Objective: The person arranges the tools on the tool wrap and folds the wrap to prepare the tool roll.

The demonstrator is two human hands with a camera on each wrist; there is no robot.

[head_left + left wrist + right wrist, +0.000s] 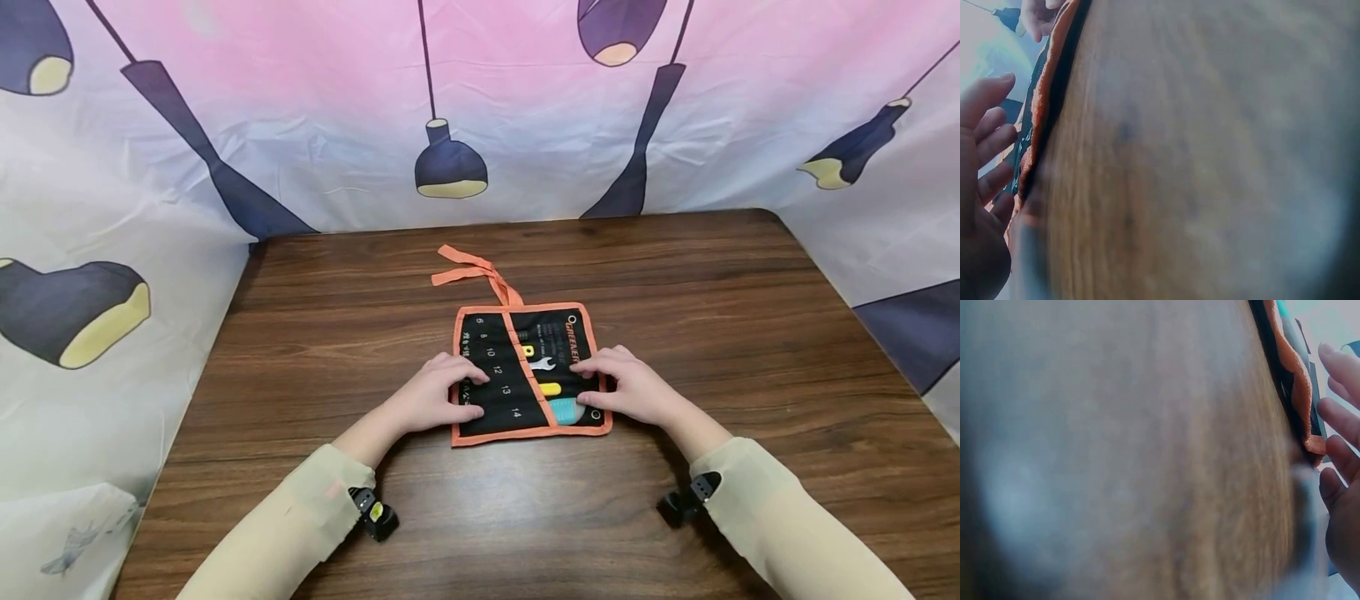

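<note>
A black tool pouch (517, 375) with orange trim lies flat on the table, its slots numbered in white. Out of the slots show a silver open-end wrench (543, 364), a yellow handle (550, 389), a small yellow end with a hole (528, 351) and a teal piece (564, 411). My left hand (438, 393) rests at the pouch's left edge, thumb and fingers apart over the cloth. At the right edge, my right hand (633, 390) lies with its fingertips over the pouch, thumb by the teal piece. Neither hand visibly grips anything.
Two orange tie straps (487, 271) trail from the pouch's far edge across the brown wooden table (337, 308). A printed cloth (337, 150) with lamp pictures hangs behind and beside the table. Small black cameras (378, 517) sit at both wrists.
</note>
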